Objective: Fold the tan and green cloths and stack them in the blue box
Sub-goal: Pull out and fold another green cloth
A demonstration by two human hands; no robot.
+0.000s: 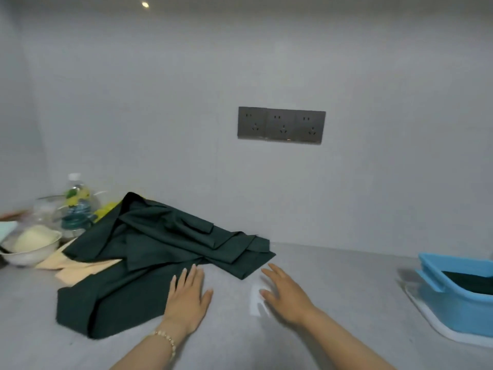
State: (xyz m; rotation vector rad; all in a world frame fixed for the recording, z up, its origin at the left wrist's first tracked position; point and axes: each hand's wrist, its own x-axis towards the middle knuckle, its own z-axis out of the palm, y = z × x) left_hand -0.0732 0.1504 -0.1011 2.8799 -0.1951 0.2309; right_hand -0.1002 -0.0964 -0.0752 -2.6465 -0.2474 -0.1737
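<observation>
Lying flat on the near edge of the green cloths (160,249), the left hand (186,295) has straight fingers and grips nothing; the right hand (285,295) is over the grey counter (346,276) just beside the heap's right corner, fingers spread and empty, contact with the surface unclear. Heap sits rumpled at centre-left, tan cloths (72,265) poking out from under its left side, near a white bowl (32,255) and a bottle (76,206). At far right, well apart, stands the blue box (458,303), one dark green cloth (472,283) inside it
</observation>
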